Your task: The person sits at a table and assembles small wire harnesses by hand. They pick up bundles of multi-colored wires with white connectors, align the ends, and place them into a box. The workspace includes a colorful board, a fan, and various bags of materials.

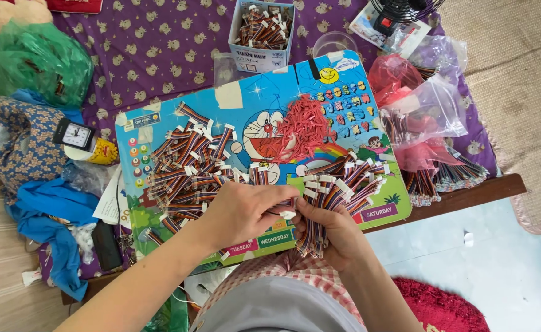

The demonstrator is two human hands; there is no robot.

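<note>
- Gripping a wire bundle (319, 230) w/ our right hand (335, 237) at board's (246, 98) near edge: striped multicolour leads, white connector ends.
- Our left hand (246, 212) pinches one lead beside it.

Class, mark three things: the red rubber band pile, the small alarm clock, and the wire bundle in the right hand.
Red rubber band pile (302, 130), head view, pile's middle.
Small black alarm clock (77, 136), head view, white dial.
Multicoloured wire bundle (312, 237), head view, wires beside right hand (338, 237).
</note>
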